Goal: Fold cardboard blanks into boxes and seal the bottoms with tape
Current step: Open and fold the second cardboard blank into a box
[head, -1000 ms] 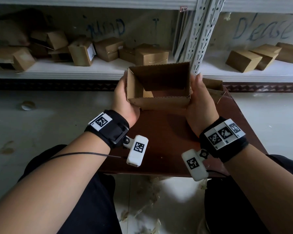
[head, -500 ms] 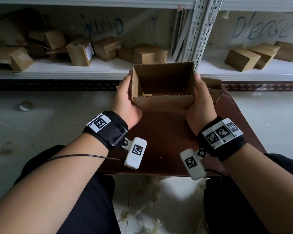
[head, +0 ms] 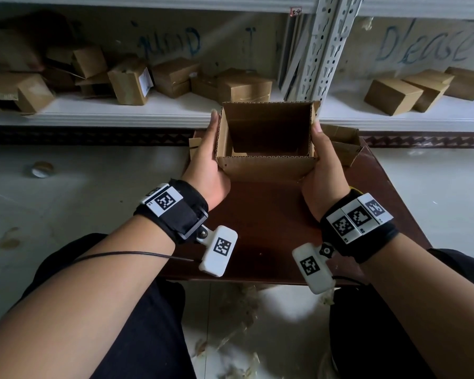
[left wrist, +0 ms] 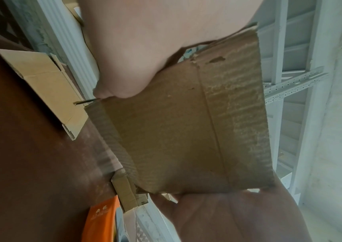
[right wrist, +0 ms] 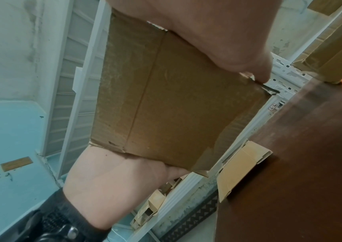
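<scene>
A brown cardboard box (head: 266,166) is held up over the brown table (head: 271,228), squared out, its open mouth facing me and its inside dark. My left hand (head: 208,162) grips its left wall with the thumb lying up along the edge. My right hand (head: 324,168) grips the right wall the same way. The fingers of both hands are hidden behind or under the box. In the left wrist view the box (left wrist: 176,131) sits between my left hand (left wrist: 145,49) and right hand (left wrist: 227,216). The right wrist view shows the box (right wrist: 176,106) from its outer side.
Flat cardboard blanks lie on the table's far corners, left (head: 193,144) and right (head: 342,146). Behind it a white shelf (head: 148,110) carries several folded boxes (head: 244,88). A grey metal upright (head: 320,47) stands mid-shelf. A round object (head: 41,169) lies on the floor at left.
The box has gone from a skewed shape to a squared rectangle and shifted slightly right. Both hands keep their hold on its sides.
</scene>
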`<state>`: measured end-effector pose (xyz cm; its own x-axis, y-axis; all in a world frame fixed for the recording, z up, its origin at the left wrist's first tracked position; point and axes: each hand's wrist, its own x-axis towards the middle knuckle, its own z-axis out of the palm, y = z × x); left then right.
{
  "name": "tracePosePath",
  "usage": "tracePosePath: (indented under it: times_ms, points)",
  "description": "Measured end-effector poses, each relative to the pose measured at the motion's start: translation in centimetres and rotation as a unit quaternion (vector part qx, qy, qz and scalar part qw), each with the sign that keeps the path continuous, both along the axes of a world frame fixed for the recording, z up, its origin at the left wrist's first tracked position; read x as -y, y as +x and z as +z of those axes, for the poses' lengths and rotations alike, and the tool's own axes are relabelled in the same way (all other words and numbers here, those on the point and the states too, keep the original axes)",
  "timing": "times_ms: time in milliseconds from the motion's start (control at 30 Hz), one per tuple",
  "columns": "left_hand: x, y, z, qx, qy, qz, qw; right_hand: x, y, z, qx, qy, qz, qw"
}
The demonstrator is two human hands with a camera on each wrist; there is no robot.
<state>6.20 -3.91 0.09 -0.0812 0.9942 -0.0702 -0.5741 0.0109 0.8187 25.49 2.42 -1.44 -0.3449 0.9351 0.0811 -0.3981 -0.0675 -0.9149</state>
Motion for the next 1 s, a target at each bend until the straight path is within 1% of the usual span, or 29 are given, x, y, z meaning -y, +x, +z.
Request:
tracePosePath:
  times_ms: [100,167,267,367,433,500,667,767,900,1000]
  points:
    - [-0.3,-0.3,-0.3,-0.003,-0.005,0.001,1.0,-0.3,-0.1,-0.2,0.002,-0.004,0.006,1.0]
    - [-0.4,-0.2,-0.5,0.008,0.013,-0.013,1.0,-0.3,0.0,-0.2,0.01,-0.006,0.009,1.0]
    - [-0.3,-0.1,-0.2,0.003,0.019,-0.016,1.0,-0.5,0.1,-0.4,0.028,0.001,0.017,0.999]
    - [-0.2,0.1,-0.1,0.014,0.025,0.0,1.0,-0.4,0.2,-0.4,0.04,-0.002,0.035,0.999]
    - [-0.1,0.2,0.1,0.001,0.035,0.018,0.999,-0.1,0.3,-0.2,0.048,0.014,0.041,0.998]
    - [0.0,0.3,0.3,-0.004,0.041,0.034,0.999,0.4,0.4,0.1,0.035,0.025,0.053,0.998]
    - [0.3,0.3,0.7,-0.009,0.055,0.04,0.998,0.9,0.4,0.6,0.026,0.041,0.071,0.996]
    - [0.6,0.4,0.9,-0.008,0.041,0.03,0.999,1.1,0.4,0.7,0.018,0.029,0.06,0.998]
    - [0.9,0.4,1.0,-0.057,0.014,-0.006,0.998,0.6,0.4,0.7,0.018,0.015,0.039,0.999]
    - [1.1,0.9,1.1,-0.029,0.001,-0.009,1.0,0.2,0.2,0.5,0.017,-0.001,0.034,0.999]
